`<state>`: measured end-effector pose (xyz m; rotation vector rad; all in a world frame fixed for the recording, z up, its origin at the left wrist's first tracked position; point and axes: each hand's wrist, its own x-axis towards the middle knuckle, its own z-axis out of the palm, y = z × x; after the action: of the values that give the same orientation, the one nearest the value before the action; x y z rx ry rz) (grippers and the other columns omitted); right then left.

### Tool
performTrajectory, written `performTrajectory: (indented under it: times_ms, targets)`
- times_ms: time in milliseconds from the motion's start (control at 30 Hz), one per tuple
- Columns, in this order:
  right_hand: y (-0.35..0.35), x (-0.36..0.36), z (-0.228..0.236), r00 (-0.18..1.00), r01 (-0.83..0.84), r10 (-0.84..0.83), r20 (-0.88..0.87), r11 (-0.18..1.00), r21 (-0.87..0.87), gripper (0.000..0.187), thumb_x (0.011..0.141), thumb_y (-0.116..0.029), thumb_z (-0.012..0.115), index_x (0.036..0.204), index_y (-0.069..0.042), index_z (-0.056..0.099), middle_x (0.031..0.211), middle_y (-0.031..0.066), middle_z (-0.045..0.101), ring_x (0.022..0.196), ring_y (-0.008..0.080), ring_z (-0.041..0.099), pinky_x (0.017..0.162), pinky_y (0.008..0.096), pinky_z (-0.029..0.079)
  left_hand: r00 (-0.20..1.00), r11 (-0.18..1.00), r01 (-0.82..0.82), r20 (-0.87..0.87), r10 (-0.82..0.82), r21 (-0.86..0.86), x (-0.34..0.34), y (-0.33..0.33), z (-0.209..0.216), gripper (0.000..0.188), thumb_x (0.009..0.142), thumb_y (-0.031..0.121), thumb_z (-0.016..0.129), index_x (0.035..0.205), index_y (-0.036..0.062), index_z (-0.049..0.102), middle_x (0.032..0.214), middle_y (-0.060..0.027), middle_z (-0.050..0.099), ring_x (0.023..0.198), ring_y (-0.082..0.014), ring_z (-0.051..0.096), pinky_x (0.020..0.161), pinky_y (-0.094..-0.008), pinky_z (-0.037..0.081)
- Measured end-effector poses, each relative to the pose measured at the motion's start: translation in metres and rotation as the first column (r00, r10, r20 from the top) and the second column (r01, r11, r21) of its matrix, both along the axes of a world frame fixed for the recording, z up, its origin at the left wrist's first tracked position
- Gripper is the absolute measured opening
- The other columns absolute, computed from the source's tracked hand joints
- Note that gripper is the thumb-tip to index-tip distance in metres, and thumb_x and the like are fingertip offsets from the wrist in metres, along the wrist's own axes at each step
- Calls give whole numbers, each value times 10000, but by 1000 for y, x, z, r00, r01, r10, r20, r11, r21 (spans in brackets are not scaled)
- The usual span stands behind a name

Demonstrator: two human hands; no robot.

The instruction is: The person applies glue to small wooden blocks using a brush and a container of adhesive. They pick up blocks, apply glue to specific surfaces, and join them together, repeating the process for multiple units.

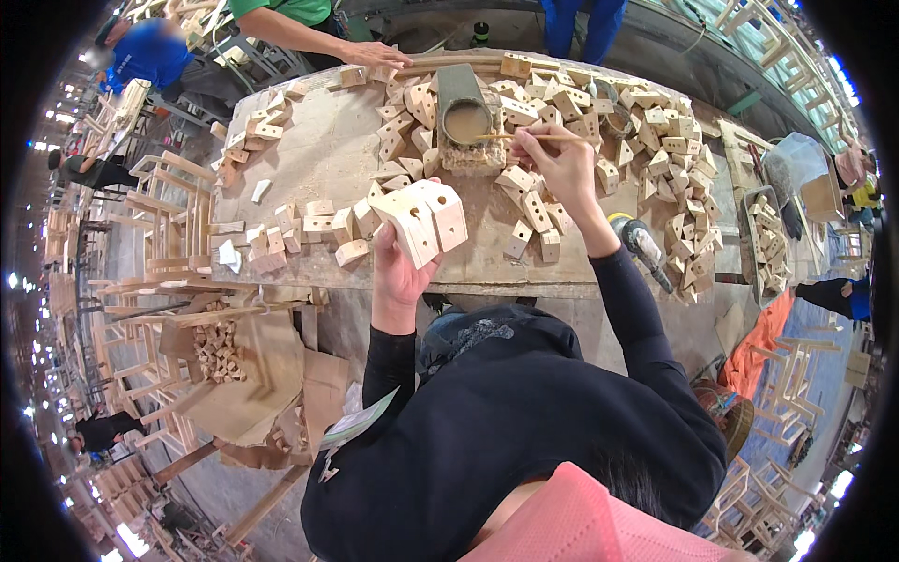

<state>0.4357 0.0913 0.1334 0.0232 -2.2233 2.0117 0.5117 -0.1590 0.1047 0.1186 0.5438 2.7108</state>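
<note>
My left hand is closed around a pair of pale wooden blocks with drilled holes, held side by side above the table's near edge. The fingers of my right hand pinch a thin wooden stick. Its far end reaches the mouth of a dark container with light brown, liquid-looking contents; whether the tip touches them I cannot tell. Beneath the container is a wooden block with a rough, crusted surface. More drilled wooden blocks lie close to my right hand.
Many loose blocks cover the worktable, heaped at the right. A sanding tool lies near my right forearm. Across the table, another person's hand rests near the far edge. Wooden frames and a cardboard box of blocks are at the left.
</note>
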Motion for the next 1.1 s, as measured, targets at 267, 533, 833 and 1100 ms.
performTrajectory:
  times_ms: [267, 533, 833, 1100]
  targets:
    - [-11, -29, -18, 995, 71, -39, -94, 930, 361, 225, 874, -215, 736, 961, -7, 743, 794, 66, 737, 723, 87, 689, 666, 220, 538, 993, 993, -117, 20, 118, -33, 4, -8, 1, 774, 866, 413, 685, 1449, 38, 342, 1474, -119, 420, 1321, -263, 460, 1084, -418, 412]
    - [-20, -40, -44, 996, 1, -3, 89, 1000, 26, 221, 905, -187, 703, 1000, 12, 717, 855, 83, 727, 804, 112, 697, 693, 221, 555, 986, 988, -155, 64, 156, -28, 4, -20, -8, 785, 853, 407, 706, 1456, 59, 341, 1461, -107, 441, 1331, -237, 451, 1107, -402, 387]
    - [-14, -42, -67, 962, 146, 32, 270, 776, -613, 212, 918, -117, 673, 1075, 22, 646, 1006, 135, 700, 920, 192, 702, 765, 245, 594, 988, 991, -135, 71, 136, -13, -2, -22, -14, 706, 862, 399, 697, 1420, 77, 407, 1415, -84, 497, 1310, -234, 477, 1082, -411, 410]
    - [-7, -43, -60, 944, 195, 13, 329, 784, -589, 198, 921, -136, 671, 1057, 6, 651, 993, 120, 700, 907, 192, 700, 792, 254, 588, 977, 988, -149, 161, 142, 33, -12, -17, -27, 708, 897, 480, 613, 1426, 58, 403, 1390, -176, 495, 1247, -383, 507, 1043, -464, 435]
